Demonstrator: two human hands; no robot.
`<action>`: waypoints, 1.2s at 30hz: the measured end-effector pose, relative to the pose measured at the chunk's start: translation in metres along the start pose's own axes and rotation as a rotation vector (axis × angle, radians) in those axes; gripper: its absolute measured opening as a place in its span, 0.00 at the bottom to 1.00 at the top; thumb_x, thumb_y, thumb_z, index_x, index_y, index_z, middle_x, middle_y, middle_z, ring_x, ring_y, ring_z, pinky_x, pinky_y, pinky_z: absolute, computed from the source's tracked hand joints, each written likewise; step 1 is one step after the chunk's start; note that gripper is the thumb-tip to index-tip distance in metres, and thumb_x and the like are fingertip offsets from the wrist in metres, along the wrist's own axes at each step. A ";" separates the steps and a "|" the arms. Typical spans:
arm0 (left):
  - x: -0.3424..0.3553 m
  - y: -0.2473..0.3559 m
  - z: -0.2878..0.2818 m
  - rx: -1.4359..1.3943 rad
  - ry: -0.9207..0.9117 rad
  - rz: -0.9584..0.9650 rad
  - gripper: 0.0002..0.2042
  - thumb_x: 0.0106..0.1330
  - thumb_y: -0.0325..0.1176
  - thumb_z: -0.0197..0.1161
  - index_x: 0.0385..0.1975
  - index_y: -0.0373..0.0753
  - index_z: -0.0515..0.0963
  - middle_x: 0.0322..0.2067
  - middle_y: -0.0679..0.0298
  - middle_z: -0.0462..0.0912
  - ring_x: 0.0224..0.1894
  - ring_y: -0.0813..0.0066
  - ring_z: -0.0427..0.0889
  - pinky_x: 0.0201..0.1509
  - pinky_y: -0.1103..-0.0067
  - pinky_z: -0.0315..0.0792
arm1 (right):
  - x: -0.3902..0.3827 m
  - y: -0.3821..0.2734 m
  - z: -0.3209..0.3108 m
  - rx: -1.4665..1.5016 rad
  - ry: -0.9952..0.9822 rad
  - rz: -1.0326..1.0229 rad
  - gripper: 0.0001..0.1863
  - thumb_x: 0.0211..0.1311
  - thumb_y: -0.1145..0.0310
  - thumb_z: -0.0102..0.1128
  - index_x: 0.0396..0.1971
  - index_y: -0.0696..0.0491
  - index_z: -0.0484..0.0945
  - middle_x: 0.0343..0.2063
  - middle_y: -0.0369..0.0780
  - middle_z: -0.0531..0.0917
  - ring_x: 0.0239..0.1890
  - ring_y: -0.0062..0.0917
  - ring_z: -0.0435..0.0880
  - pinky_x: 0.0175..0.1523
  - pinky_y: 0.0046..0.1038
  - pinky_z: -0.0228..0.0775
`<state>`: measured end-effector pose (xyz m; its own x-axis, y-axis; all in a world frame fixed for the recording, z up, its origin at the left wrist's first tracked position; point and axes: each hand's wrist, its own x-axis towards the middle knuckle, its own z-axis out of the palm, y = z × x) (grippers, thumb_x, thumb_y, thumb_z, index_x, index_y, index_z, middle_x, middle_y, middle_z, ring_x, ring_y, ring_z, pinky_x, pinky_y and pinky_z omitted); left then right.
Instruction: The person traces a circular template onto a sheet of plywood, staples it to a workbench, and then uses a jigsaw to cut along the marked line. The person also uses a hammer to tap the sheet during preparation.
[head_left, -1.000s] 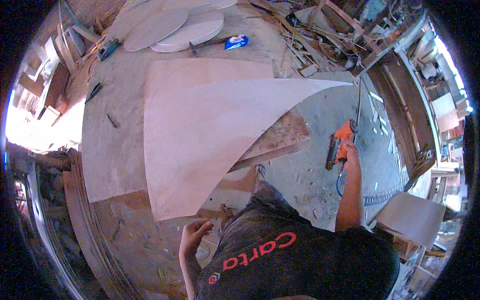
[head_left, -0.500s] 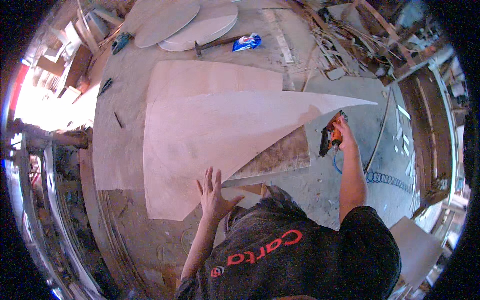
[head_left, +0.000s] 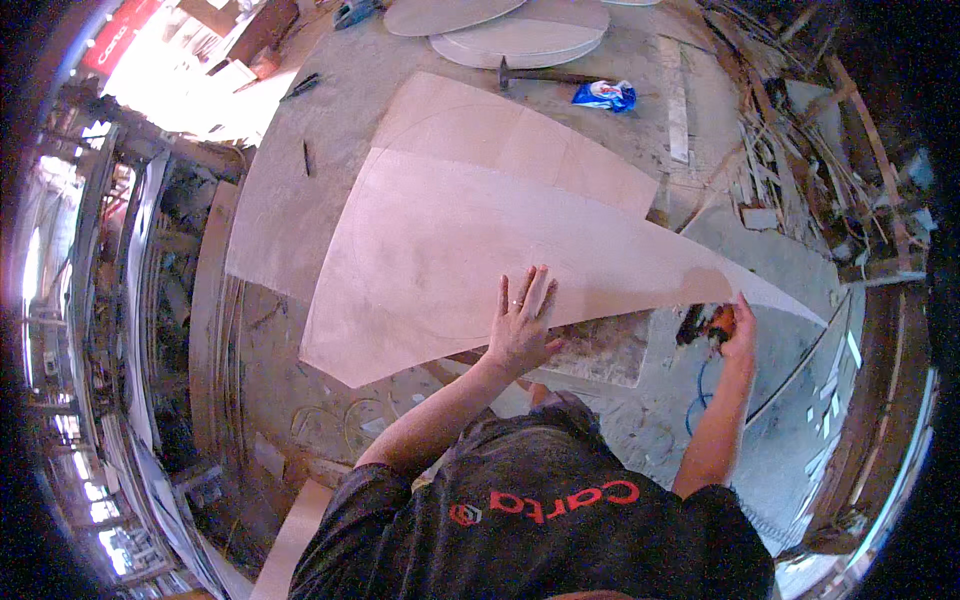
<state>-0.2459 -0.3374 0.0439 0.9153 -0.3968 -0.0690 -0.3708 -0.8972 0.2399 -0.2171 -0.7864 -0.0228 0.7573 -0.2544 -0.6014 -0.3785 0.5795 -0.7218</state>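
A large pale plywood panel point(head_left: 440, 240) with a curved side tapers to a point at the right. It overlaps another pale board point(head_left: 480, 120) behind it. My left hand point(head_left: 522, 330) lies palm down near the panel's close edge, fingers spread, with a ring on one finger. My right hand point(head_left: 740, 335) is closed round an orange and black air nail gun point(head_left: 714, 326), just beside the panel's narrow end. A blue air hose point(head_left: 698, 395) trails down from this tool. Between panel and body shows a darker, stained board point(head_left: 605, 352).
Beyond the boards lie a hammer point(head_left: 545, 76), a blue and white packet point(head_left: 606, 96) and round boards point(head_left: 530, 38). Scrap wood point(head_left: 800, 170) is heaped at the far right. Stacked sheets and racks point(head_left: 125, 300) line the left side. A thin dark tool point(head_left: 307, 158) lies at left.
The view has turned, and the panel now slants down to the right. My left hand has moved rightward along the panel's edge. My right hand has brought the nail gun close against the narrow end.
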 end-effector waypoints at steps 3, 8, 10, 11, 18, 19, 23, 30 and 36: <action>-0.002 0.009 0.006 0.160 0.132 -0.007 0.40 0.57 0.45 0.63 0.72 0.42 0.59 0.75 0.53 0.46 0.78 0.57 0.44 0.75 0.43 0.33 | -0.014 -0.019 -0.046 -0.052 -0.083 -0.010 0.22 0.66 0.52 0.57 0.50 0.52 0.77 0.31 0.38 0.82 0.38 0.31 0.81 0.47 0.36 0.75; -0.013 0.000 -0.001 0.048 0.309 -0.113 0.34 0.59 0.36 0.57 0.70 0.53 0.64 0.73 0.59 0.55 0.74 0.55 0.56 0.72 0.43 0.47 | -0.089 -0.059 0.002 -0.186 -0.182 -0.121 0.23 0.59 0.58 0.59 0.52 0.55 0.75 0.33 0.39 0.79 0.35 0.29 0.79 0.43 0.32 0.74; -0.019 -0.002 -0.010 0.036 0.334 -0.082 0.32 0.59 0.35 0.57 0.68 0.51 0.67 0.72 0.61 0.58 0.72 0.54 0.60 0.71 0.46 0.54 | -0.107 -0.069 0.015 -0.226 -0.173 -0.202 0.24 0.57 0.60 0.59 0.53 0.56 0.74 0.35 0.39 0.78 0.36 0.28 0.79 0.43 0.32 0.74; -0.020 -0.003 -0.018 0.032 0.347 -0.063 0.31 0.58 0.35 0.57 0.67 0.50 0.69 0.72 0.62 0.59 0.72 0.53 0.61 0.70 0.48 0.57 | -0.119 -0.076 0.027 -0.261 -0.168 -0.229 0.25 0.56 0.61 0.58 0.53 0.56 0.74 0.36 0.39 0.78 0.36 0.28 0.78 0.43 0.32 0.74; -0.026 -0.020 -0.157 0.158 0.735 -0.081 0.15 0.58 0.29 0.60 0.46 0.42 0.83 0.45 0.61 0.86 0.46 0.61 0.87 0.47 0.72 0.82 | -0.123 -0.083 0.004 -0.218 -0.176 -0.179 0.24 0.56 0.62 0.60 0.52 0.55 0.74 0.36 0.38 0.78 0.33 0.24 0.78 0.35 0.26 0.73; -0.029 -0.049 -0.167 0.220 0.781 -0.100 0.17 0.60 0.37 0.66 0.49 0.46 0.84 0.47 0.67 0.87 0.44 0.65 0.87 0.48 0.74 0.82 | -0.117 -0.074 -0.002 -0.226 -0.102 -0.178 0.23 0.56 0.61 0.60 0.51 0.55 0.74 0.36 0.38 0.78 0.33 0.23 0.78 0.34 0.26 0.73; -0.034 -0.117 -0.273 0.202 0.885 -0.235 0.15 0.62 0.43 0.68 0.42 0.40 0.83 0.38 0.57 0.87 0.37 0.57 0.86 0.43 0.69 0.79 | -0.137 -0.034 -0.016 -0.207 0.014 -0.259 0.21 0.59 0.58 0.62 0.48 0.54 0.75 0.32 0.36 0.77 0.30 0.22 0.77 0.31 0.25 0.72; -0.053 -0.155 -0.429 0.171 1.058 -0.243 0.25 0.61 0.53 0.69 0.45 0.35 0.83 0.32 0.53 0.87 0.35 0.63 0.87 0.43 0.70 0.76 | -0.184 0.021 -0.011 -0.119 0.097 -0.243 0.17 0.54 0.59 0.66 0.41 0.53 0.76 0.26 0.34 0.76 0.26 0.23 0.76 0.28 0.28 0.73; -0.089 -0.153 -0.477 -0.174 0.914 -0.242 0.20 0.63 0.46 0.70 0.45 0.36 0.84 0.32 0.59 0.86 0.32 0.75 0.82 0.39 0.78 0.75 | -0.229 0.060 -0.039 -0.136 0.156 -0.300 0.21 0.57 0.60 0.65 0.48 0.54 0.78 0.28 0.34 0.78 0.27 0.23 0.78 0.28 0.30 0.74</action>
<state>-0.1958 -0.0724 0.4753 0.7598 0.1658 0.6286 -0.1948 -0.8644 0.4635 -0.4338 -0.7231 0.0579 0.7590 -0.5189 -0.3933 -0.2268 0.3556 -0.9067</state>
